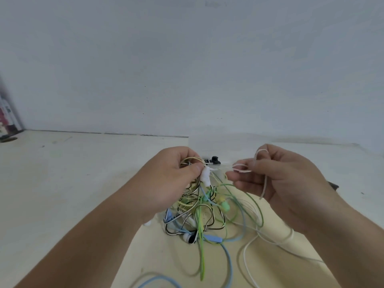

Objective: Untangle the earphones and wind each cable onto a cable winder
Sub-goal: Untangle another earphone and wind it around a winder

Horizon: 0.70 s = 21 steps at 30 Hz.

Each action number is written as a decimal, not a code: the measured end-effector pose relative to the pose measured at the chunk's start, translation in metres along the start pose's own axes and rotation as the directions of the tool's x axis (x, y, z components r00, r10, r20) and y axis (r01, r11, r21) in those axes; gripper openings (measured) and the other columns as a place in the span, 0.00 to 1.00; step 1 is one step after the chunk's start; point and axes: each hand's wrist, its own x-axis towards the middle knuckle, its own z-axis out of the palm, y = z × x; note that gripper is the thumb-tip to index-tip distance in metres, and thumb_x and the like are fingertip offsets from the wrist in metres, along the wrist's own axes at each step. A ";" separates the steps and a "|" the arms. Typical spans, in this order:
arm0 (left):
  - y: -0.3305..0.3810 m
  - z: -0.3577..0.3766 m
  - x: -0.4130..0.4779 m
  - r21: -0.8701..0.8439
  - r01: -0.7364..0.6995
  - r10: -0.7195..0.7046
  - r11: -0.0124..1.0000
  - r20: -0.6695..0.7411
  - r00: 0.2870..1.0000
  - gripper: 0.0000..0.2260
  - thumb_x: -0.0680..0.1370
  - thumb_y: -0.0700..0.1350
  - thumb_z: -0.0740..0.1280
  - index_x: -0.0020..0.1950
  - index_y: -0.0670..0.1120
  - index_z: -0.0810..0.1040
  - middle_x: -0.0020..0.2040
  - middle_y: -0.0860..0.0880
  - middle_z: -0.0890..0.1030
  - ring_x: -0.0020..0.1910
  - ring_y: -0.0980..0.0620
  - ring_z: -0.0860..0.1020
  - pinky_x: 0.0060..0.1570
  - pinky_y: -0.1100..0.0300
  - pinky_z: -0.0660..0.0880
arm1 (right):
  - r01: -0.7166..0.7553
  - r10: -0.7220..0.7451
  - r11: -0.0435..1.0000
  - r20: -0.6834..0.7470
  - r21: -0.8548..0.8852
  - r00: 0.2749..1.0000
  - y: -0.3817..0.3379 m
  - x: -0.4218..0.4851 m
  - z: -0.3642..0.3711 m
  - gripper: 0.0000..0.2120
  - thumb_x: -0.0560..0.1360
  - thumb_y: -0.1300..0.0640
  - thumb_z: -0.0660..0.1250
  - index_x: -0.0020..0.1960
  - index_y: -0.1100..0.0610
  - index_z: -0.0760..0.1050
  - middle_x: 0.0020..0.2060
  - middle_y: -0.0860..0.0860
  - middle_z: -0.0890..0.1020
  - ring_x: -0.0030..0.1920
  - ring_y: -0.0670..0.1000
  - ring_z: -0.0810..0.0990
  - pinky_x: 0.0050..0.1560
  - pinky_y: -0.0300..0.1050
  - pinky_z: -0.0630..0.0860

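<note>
Left hand [176, 177] pinching tangle [200, 210] — bulk dangling below

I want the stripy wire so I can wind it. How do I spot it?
Start at the table, then the tangle hanging from the left hand. Low in that tangle, the striped cable makes a wide loop. It alone has black and white stripes; the rest are plain green, blue, yellow or white.

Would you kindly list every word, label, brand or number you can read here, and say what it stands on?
None can be read.
The colourful object at the left edge may carry print, but it is too blurred to tell.
The earphone cables and table show no lettering.
</note>
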 end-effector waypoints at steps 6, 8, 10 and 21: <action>0.000 0.004 0.000 -0.120 -0.069 0.073 0.990 0.025 0.997 0.05 0.78 0.45 0.70 0.43 0.52 0.81 0.41 0.49 0.84 0.38 0.51 0.75 0.43 0.55 0.70 | -0.063 0.059 0.997 -0.075 -0.047 0.995 0.002 0.004 -0.009 0.18 0.77 0.73 0.60 0.36 0.55 0.63 0.34 0.59 0.84 0.35 0.57 0.85 0.31 0.43 0.82; -0.002 0.003 0.001 -0.172 -0.073 0.081 0.982 0.040 0.996 0.07 0.76 0.41 0.72 0.43 0.53 0.82 0.39 0.52 0.84 0.37 0.52 0.76 0.43 0.55 0.71 | -0.079 0.075 0.996 -0.089 -0.047 0.993 0.000 0.005 -0.010 0.18 0.77 0.73 0.61 0.36 0.55 0.63 0.34 0.58 0.84 0.33 0.56 0.85 0.30 0.43 0.81; -0.002 0.003 0.001 -0.221 -0.074 0.090 0.972 0.063 0.994 0.08 0.72 0.41 0.75 0.45 0.54 0.83 0.41 0.52 0.85 0.36 0.55 0.78 0.43 0.57 0.73 | -0.104 0.095 0.989 -0.090 -0.101 0.991 0.002 0.005 -0.011 0.17 0.77 0.72 0.61 0.37 0.55 0.64 0.33 0.57 0.83 0.32 0.56 0.84 0.30 0.43 0.80; 0.001 0.000 0.001 -0.358 -0.019 0.032 0.934 0.029 0.999 0.12 0.66 0.39 0.76 0.46 0.51 0.83 0.38 0.49 0.79 0.33 0.56 0.75 0.28 0.72 0.67 | -0.034 -0.011 0.953 -0.146 -0.300 0.989 0.008 0.010 -0.014 0.15 0.77 0.68 0.61 0.38 0.54 0.64 0.28 0.51 0.66 0.26 0.51 0.66 0.30 0.45 0.67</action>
